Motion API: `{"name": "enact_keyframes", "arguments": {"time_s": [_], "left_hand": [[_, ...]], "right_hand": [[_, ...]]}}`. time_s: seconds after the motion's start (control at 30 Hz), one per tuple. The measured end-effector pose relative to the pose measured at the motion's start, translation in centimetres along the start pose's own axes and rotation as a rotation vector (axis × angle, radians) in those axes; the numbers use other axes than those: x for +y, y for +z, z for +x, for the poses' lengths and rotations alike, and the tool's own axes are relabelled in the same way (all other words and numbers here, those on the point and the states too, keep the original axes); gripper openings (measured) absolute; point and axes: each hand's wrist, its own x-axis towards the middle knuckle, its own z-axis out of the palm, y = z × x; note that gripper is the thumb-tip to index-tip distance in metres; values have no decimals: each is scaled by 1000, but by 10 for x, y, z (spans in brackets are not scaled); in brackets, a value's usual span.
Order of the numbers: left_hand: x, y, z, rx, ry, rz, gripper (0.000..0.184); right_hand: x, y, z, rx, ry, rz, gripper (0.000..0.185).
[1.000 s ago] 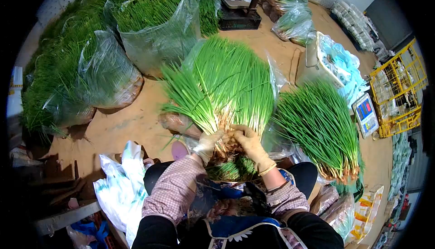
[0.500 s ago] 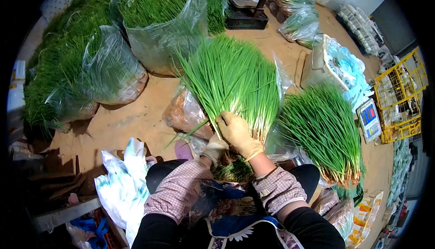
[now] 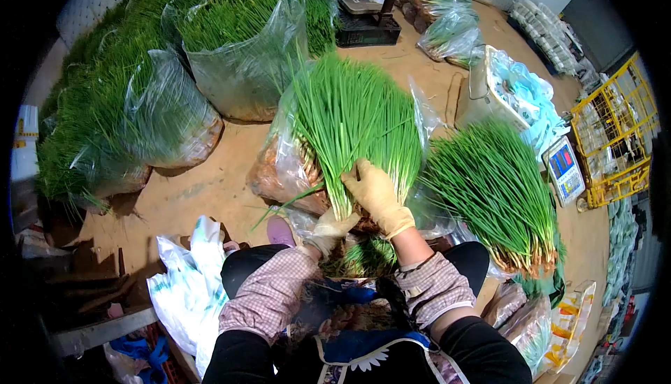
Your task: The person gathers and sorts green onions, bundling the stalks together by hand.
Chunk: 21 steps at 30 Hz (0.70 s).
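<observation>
A large fan of thin green onions (image 3: 363, 111) lies in front of me, pale stems toward my body. My left hand (image 3: 330, 232), in a pale glove, is closed around the stem ends of a bunch at its left side. Just above and right of it, my right hand (image 3: 374, 192), in a yellowish glove, has its fingers curled on the same bunch's lower stalks; its fingertips are partly hidden among them. Below my hands is a small heap of green trimmings (image 3: 369, 255). A clear plastic bag (image 3: 286, 164) with brown-rooted onions lies to the left of the fan.
A second pile of green onions (image 3: 493, 195) lies at right, beside a digital scale (image 3: 563, 169) and a white bin (image 3: 482, 97) of blue bags. Bagged greens (image 3: 171, 115) stand at left. White plastic bags (image 3: 189, 279) hang near my left knee. A yellow crate (image 3: 618, 139) stands far right.
The bunch in my hands has parted from the stalks on the left, and more of the clear bag shows there. My right hand has shifted slightly up and right. The view has tilted slightly.
</observation>
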Motion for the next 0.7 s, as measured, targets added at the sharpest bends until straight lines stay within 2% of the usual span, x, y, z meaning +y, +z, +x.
{"name": "enact_keyframes", "arguments": {"time_s": [0.1, 0.17, 0.23, 0.37, 0.43, 0.5, 0.57, 0.6, 0.7], "left_hand": [[-8, 5, -5, 6, 55, 59, 44], [16, 11, -23, 4, 28, -23, 45], [41, 15, -38, 7, -173, 34, 47], [10, 30, -46, 22, -155, -102, 51], [-18, 34, -40, 27, -79, 84, 55], [-31, 40, -43, 28, -122, 104, 58], [6, 46, -63, 81, -167, 363, 58], [7, 50, -68, 106, -64, 363, 55], [5, 53, -75, 169, 5, 378, 49]], "right_hand": [[1, -7, -14, 10, 32, -33, 31], [6, -13, -22, -2, 33, -47, 33], [14, -18, -26, -146, 73, -133, 41], [30, -11, -36, -140, 110, -173, 39], [36, -12, -50, -104, 84, -131, 40], [40, -13, -60, -102, 124, -16, 43], [37, -17, -64, -143, 178, -37, 47], [38, -17, -65, -113, 207, -19, 48], [42, -20, -61, -100, 267, 6, 50]]}}
